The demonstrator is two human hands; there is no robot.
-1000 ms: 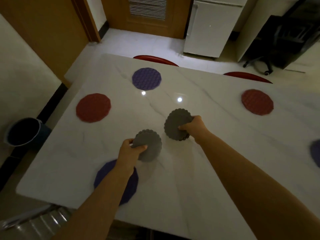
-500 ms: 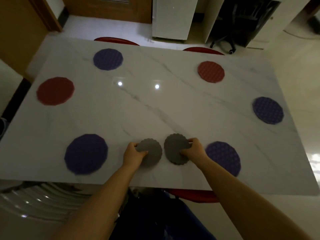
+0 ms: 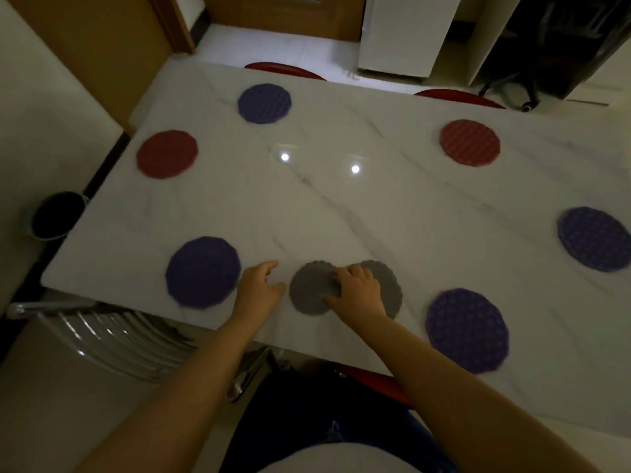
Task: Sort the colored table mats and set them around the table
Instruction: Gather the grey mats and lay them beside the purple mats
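At the near edge of the marble table (image 3: 341, 206), your right hand (image 3: 356, 295) presses flat across two grey scalloped mats, the left grey mat (image 3: 309, 290) overlapping the right grey mat (image 3: 389, 288); fingers spread, pinning rather than pinching. Your left hand (image 3: 257, 288) hovers just beside them, open and empty. Four purple mats and two red mats already ring the table, among them the near-left purple mat (image 3: 203, 271) and near-right purple mat (image 3: 466, 329). These grey mats look thin, light and flexible, likely rubbery enough to drag on polished stone, so you would do best to lift each by its scalloped rim instead of sliding it.
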